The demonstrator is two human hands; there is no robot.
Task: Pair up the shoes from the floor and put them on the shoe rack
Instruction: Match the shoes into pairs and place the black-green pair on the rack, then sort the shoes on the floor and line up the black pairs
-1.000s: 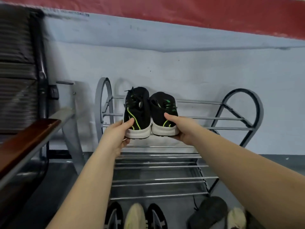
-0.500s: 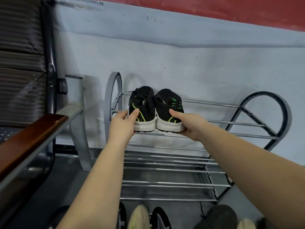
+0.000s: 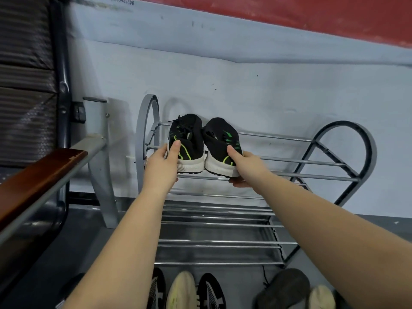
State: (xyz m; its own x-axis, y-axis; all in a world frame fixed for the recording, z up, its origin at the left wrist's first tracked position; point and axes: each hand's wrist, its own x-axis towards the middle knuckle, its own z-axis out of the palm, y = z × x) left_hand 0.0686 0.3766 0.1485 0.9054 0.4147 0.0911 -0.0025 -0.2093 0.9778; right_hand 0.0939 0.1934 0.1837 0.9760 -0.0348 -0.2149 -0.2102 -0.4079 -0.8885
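We are reading one printed string only. It is running along the top edge of the pale wall covering (image 3: pixel 200 52), at the upper left of the head view, in small dark characters that are partly cut off by the frame. The legible portion is appearing to read "140(163042).jpg"; we are treating the leading characters as unreadable. We are finding no readable brand word, number or label on any other surface.

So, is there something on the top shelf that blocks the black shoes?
Nothing visible does. The black shoes, held by the left hand and right hand, already sit on the top shelf; its bars beside them are bare.
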